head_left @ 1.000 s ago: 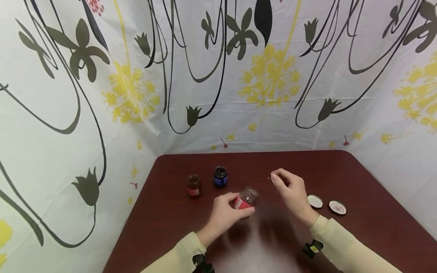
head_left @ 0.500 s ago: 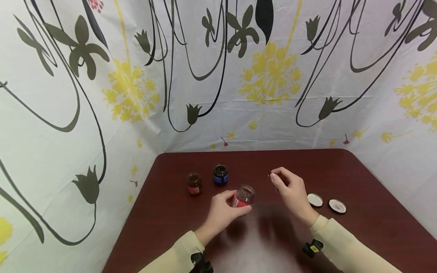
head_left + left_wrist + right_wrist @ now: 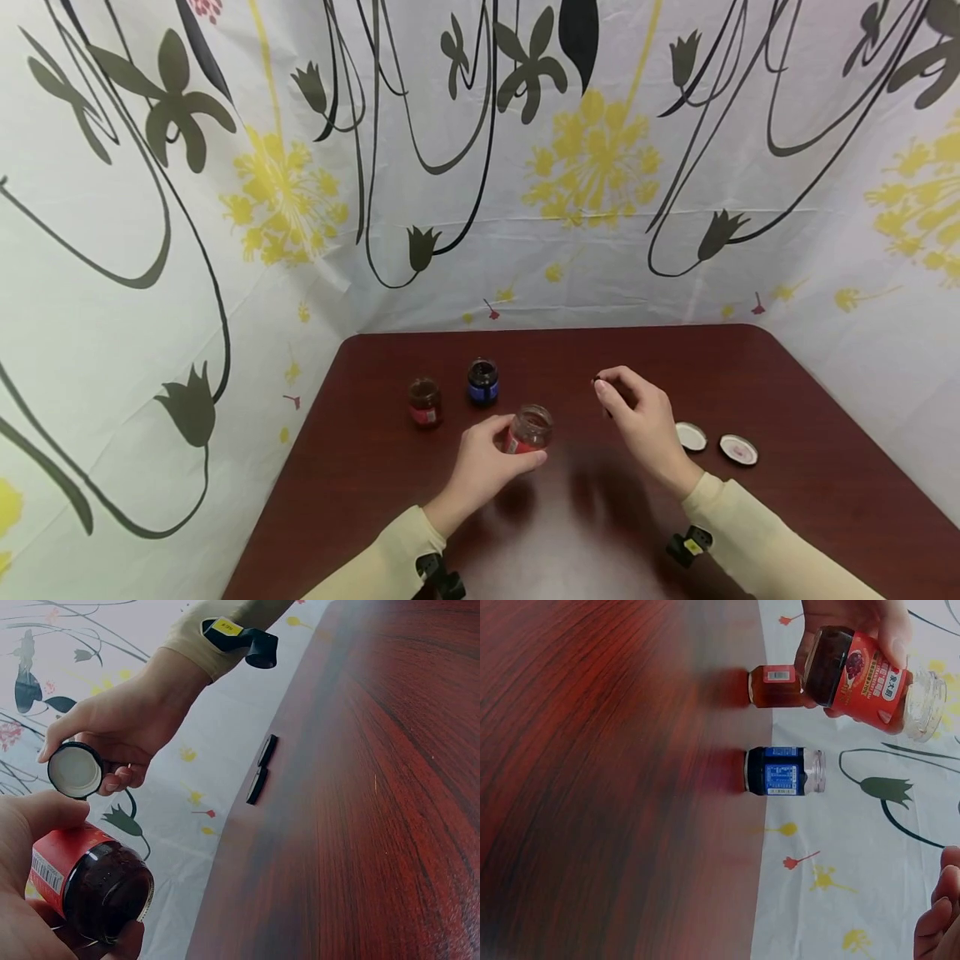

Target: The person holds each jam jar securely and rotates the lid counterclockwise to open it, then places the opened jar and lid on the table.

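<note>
My left hand [image 3: 480, 462] grips an open glass jar [image 3: 531, 427] with a red label, raised above the table and slightly tilted. Its dark contents show at the bottom in the right wrist view, below a transparent neck. To the right, my right hand [image 3: 641, 417] pinches a jar lid [image 3: 75, 771] by its rim; the left wrist view shows its white inside and black edge. Lid and jar are apart. Behind the left hand stand a red-labelled jar [image 3: 425, 404] and a blue-labelled jar [image 3: 483, 383], both without lids.
Two more lids [image 3: 738, 451] lie white side up on the dark red table [image 3: 600, 354], to the right of the right hand. A patterned cloth [image 3: 450, 192] hangs along the table's back and sides.
The left hand has shifted a little to the left, and the jar in it now stands more upright. The right hand holds the lid in nearly the same spot.
</note>
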{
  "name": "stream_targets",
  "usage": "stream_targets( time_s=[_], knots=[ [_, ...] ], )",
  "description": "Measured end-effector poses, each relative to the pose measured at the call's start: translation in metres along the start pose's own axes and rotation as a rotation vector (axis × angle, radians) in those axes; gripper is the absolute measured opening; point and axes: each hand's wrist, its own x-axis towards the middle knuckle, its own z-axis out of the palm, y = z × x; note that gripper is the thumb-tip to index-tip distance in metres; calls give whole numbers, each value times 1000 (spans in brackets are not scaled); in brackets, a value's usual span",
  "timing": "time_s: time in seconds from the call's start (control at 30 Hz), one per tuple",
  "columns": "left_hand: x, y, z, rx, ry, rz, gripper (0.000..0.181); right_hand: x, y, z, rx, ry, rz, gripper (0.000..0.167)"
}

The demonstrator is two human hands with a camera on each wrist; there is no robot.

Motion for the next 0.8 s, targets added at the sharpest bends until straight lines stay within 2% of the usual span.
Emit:
stream_targets(
  time_s=[0.33,0.5,0.8],
  knots=[
    [0,-2,0,15,11,16,54,-4,4,-3,1,-2,29,16],
    [-1,-4,0,19,11,-6,56,-5,3,-6,2,-16,44,18],
    [0,-7,-2,39,6,-57,60,-8,-33,-20,-9,-39,60,25]
  ],
)
